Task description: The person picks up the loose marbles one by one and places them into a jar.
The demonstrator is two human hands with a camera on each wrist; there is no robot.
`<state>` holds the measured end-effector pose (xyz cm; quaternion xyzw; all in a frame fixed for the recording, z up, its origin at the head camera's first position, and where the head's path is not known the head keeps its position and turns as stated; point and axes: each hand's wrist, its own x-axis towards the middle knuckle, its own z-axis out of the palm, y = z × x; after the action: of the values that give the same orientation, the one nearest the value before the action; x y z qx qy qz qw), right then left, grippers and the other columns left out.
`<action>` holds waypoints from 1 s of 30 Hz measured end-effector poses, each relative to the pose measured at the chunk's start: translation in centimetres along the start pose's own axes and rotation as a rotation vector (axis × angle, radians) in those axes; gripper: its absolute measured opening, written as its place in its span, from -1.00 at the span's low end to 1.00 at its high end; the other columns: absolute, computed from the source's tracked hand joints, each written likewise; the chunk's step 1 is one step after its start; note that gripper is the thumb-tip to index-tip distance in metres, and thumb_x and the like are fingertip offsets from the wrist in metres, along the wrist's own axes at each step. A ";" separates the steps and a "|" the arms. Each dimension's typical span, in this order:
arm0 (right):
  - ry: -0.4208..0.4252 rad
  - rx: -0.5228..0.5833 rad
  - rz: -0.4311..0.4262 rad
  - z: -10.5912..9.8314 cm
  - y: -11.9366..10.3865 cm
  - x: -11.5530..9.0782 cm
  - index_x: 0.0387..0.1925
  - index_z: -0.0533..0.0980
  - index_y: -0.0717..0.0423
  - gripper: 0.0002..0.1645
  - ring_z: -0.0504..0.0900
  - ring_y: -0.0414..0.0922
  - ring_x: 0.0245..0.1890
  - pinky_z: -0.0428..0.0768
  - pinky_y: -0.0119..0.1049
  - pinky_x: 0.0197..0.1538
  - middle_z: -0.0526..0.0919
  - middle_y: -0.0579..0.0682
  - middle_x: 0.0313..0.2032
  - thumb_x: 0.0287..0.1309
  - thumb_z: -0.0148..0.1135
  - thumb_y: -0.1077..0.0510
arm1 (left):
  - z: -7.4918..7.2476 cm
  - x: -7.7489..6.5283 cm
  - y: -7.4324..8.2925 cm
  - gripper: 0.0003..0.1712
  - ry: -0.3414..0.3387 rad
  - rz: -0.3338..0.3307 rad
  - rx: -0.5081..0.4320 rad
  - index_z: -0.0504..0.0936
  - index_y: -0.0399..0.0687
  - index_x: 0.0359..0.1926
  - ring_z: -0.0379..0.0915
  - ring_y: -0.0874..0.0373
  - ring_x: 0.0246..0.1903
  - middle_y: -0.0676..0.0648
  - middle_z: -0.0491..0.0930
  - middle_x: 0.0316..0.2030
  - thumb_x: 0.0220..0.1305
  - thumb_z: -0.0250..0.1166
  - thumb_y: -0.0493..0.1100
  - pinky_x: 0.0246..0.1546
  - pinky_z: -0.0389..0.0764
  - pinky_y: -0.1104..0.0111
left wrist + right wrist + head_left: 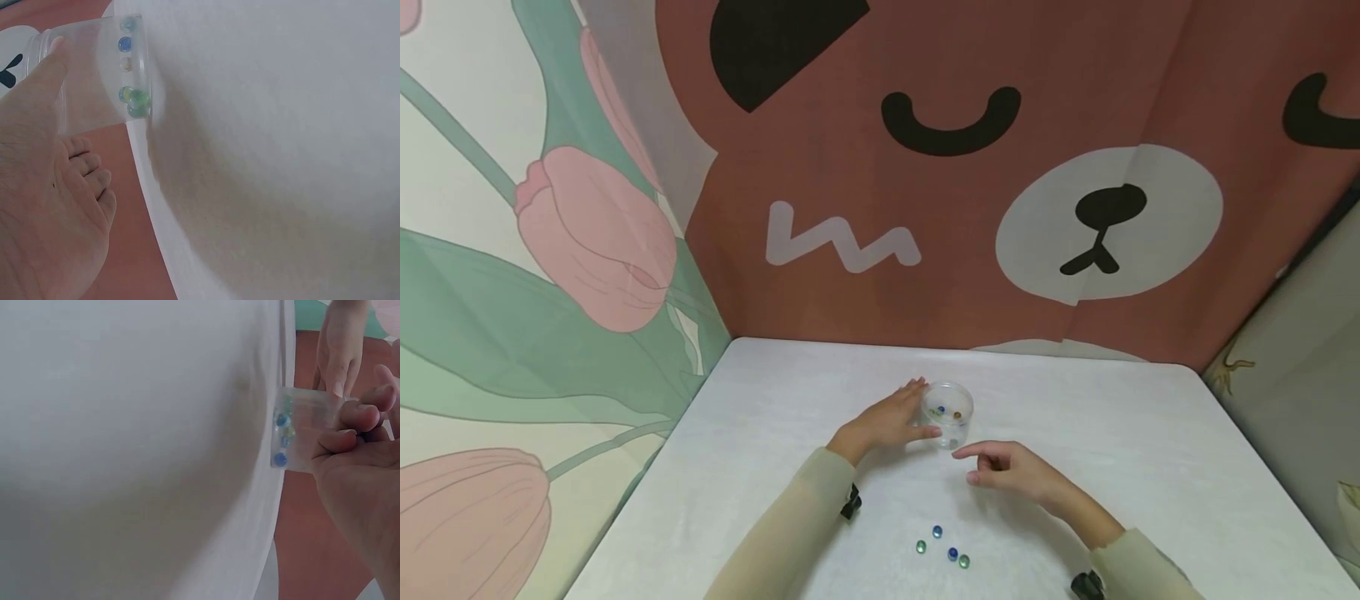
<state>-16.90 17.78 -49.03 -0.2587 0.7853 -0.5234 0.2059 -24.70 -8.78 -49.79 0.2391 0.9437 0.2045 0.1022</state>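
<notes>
A clear plastic jar (964,427) stands on the white table, with several glass marbles (125,44) in blue, green and other tints at its bottom. My left hand (891,419) holds the jar from its left side, thumb across the near side and fingers behind. To the right and just in front of the jar is my right hand (1011,472), index finger stretched toward it and the other fingers curled. Nothing shows between those fingers. Nearer to me lie two blue marbles (937,531) and two green marbles (921,547).
The white tabletop (760,433) ends at a brown wall cloth (850,308) printed with a bear face. On the left hangs a tulip-patterned cloth (598,242). A grey cloth (1300,350) borders the right side.
</notes>
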 end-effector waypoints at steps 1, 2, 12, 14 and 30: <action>-0.007 -0.001 0.002 0.1 0.1 -0.3 0.19 0.56 0.29 -0.54 0.42 -0.32 -0.44 0.45 -0.45 -0.40 0.49 -0.15 -0.42 0.35 0.31 0.14 | 0.1 0.0 0.0 0.13 -0.001 -0.001 -0.003 -0.05 0.02 0.63 -0.26 0.10 0.60 0.00 -0.12 0.62 0.30 0.20 0.45 0.56 -0.01 0.12; -0.014 0.003 0.005 0.2 0.2 -0.5 0.19 0.56 0.29 -0.53 0.43 -0.32 -0.44 0.44 -0.45 -0.40 0.49 -0.15 -0.42 0.34 0.31 0.13 | 0.2 0.1 -0.1 0.13 0.000 -0.001 -0.006 -0.05 0.02 0.63 -0.25 0.09 0.60 0.00 -0.12 0.62 0.30 0.20 0.45 0.56 0.00 0.11; -0.083 0.016 -0.063 1.4 1.8 -2.4 0.16 0.57 0.28 -0.58 0.40 -0.40 -0.49 0.41 -0.51 -0.46 0.48 -0.21 -0.45 0.32 0.31 0.23 | -0.1 0.2 -0.2 0.17 0.000 0.034 0.020 -0.06 -0.06 0.63 -0.25 0.06 0.60 -0.04 -0.11 0.62 0.29 0.13 0.51 0.57 -0.03 0.16; -0.104 0.020 -0.066 1.6 2.0 -2.7 0.16 0.58 0.27 -0.58 0.39 -0.41 -0.49 0.41 -0.51 -0.46 0.47 -0.22 -0.46 0.31 0.32 0.22 | -0.2 0.2 -0.2 0.17 -0.002 0.039 0.017 -0.07 -0.06 0.63 -0.25 0.05 0.60 -0.05 -0.12 0.61 0.29 0.13 0.51 0.57 -0.04 0.16; -0.059 -0.083 -0.059 4.2 2.0 -4.9 0.04 0.67 0.10 -0.63 0.41 -0.43 -0.45 0.45 -0.46 -0.44 0.48 -0.28 -0.46 0.21 0.43 0.09 | -0.3 -0.2 0.0 0.15 -0.009 0.036 0.026 -0.06 -0.06 0.63 -0.26 0.10 0.60 -0.02 -0.11 0.62 0.31 0.13 0.48 0.57 -0.02 0.17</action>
<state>-11.00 18.44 -52.12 -0.3051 0.7921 -0.4883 0.2025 -24.65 -8.96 -49.50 0.2581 0.9414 0.1929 0.0997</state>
